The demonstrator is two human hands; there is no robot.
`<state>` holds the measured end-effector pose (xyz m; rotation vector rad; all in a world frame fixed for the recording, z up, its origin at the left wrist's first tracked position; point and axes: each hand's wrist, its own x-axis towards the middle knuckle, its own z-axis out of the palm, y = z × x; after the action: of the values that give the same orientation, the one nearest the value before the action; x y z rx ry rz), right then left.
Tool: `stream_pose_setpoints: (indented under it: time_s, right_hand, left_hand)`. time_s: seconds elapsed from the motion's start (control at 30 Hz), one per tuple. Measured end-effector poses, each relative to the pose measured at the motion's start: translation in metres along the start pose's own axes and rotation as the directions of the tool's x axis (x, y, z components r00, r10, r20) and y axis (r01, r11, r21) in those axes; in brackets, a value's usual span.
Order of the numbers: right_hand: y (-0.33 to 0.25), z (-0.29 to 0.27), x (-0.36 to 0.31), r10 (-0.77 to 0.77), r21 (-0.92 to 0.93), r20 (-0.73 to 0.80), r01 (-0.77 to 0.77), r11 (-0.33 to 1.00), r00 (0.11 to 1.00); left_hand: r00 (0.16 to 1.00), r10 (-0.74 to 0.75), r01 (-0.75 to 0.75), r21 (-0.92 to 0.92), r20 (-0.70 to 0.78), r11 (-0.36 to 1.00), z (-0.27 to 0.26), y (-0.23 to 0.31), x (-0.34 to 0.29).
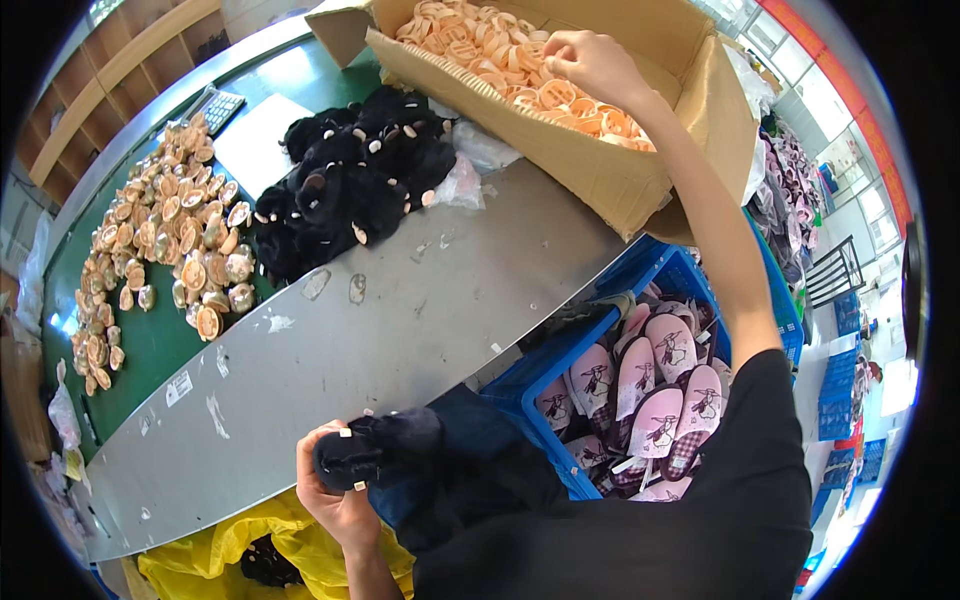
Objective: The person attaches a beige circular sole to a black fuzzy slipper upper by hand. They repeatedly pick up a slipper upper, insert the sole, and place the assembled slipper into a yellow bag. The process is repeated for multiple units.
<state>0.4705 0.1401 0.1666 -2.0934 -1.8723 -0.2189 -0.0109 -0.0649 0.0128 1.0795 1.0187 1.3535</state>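
Black plush piece (400,432) sits at the lower centre of the frame, in your left hand (340,510); your fingers are wrapped round its rounded end, gripping it, and small cream tabs stick out at its edges. Your right hand (595,65) is at the upper right, over the peach plastic pieces (470,45) that fill the cardboard box (530,140). Its fingers are curled together close to the heap, but you can't tell from this view whether they pinch a piece.

Just left of the box, at upper centre, you have a heap of black plush items (340,185) with similar cream tabs. Further left, a spread of peach-and-gold oval pieces (185,235) lies on the green surface (150,350), with a calculator (222,105) and a white sheet (258,145) near its top. Below the box, right of centre, a blue crate (552,358) holds pink slippers (660,425). At lower left, a yellow bag (205,565) lies below the grey table edge (420,285).
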Motion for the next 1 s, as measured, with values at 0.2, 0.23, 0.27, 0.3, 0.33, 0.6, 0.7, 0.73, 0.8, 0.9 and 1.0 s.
stream_pose_setpoints:
  time_s: [0.2, 0.23, 0.27, 0.3, 0.33, 0.6, 0.7, 0.73, 0.8, 0.9, 1.0]
  right_hand:
    - [0.058, 0.045, 0.041, 0.066, -0.328, 0.284, 0.033, 0.944, 0.957]
    - [0.07, 0.054, 0.041, 0.072, -0.333, 0.275, 0.024, 0.943, 0.959]
    - [0.071, 0.06, 0.041, 0.074, -0.328, 0.27, 0.019, 0.945, 0.96]
    - [0.074, 0.064, 0.041, 0.048, -0.337, 0.259, 0.044, 0.94, 0.965]
    - [0.07, 0.068, 0.041, 0.044, -0.309, 0.231, 0.031, 0.951, 0.972]
    - [0.052, 0.06, 0.033, 0.142, -0.109, 0.326, -0.112, 0.988, 0.935]
    - [0.07, 0.064, 0.03, 0.055, -0.062, 0.248, -0.041, 0.997, 0.967]
    - [0.069, 0.065, 0.031, 0.056, -0.043, 0.201, -0.048, 0.998, 0.978]
    - [0.067, 0.066, 0.029, 0.06, -0.004, 0.105, -0.06, 0.998, 0.993]
    - [0.052, 0.062, 0.034, 0.13, -0.053, 0.196, -0.122, 0.991, 0.972]
    - [0.055, 0.072, 0.032, 0.004, -0.025, 0.169, 0.0, 1.0, 0.986]
  left_hand:
    - [0.994, 0.006, -0.003, 0.024, -0.107, 1.0, 0.012, 0.009, 0.009]
    - [0.993, 0.019, -0.015, 0.036, -0.119, 0.999, 0.013, 0.008, 0.01]
    - [0.99, 0.034, -0.026, 0.058, -0.135, 0.998, 0.013, 0.008, 0.011]
    - [0.989, 0.027, -0.019, 0.053, -0.146, 0.998, 0.012, 0.007, 0.012]
    - [0.987, 0.021, -0.013, 0.05, -0.16, 0.999, 0.011, 0.006, 0.012]
    - [0.99, 0.014, -0.006, 0.052, -0.14, 0.999, -0.006, -0.002, 0.007]
    - [0.99, 0.014, -0.01, 0.026, -0.14, 1.0, -0.005, -0.002, 0.007]
    - [0.99, 0.011, -0.011, 0.006, -0.14, 1.0, -0.005, -0.002, 0.007]
    - [0.99, 0.008, -0.01, -0.012, -0.141, 1.0, -0.005, -0.001, 0.007]
    - [0.989, -0.01, 0.009, -0.013, -0.148, 1.0, -0.005, 0.0, 0.004]
    - [0.988, -0.022, 0.018, -0.03, -0.15, 0.999, -0.004, 0.002, 0.003]
